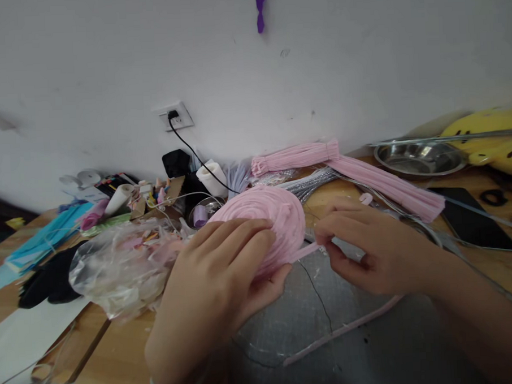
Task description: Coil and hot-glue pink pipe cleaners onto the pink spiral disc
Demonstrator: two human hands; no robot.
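Left hand (219, 273) clasping the coil (287, 213), right hand (366, 241) pinching its strip (305, 251), we're apparently winding; next needs even tension.

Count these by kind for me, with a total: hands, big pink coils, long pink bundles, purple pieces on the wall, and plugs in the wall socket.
Hands: 2 (left hand, right hand)
Pink coil: 1
Pink bundles: 2 (left bundle, right bundle)
Purple piece: 1
Black plug: 1
Total: 7
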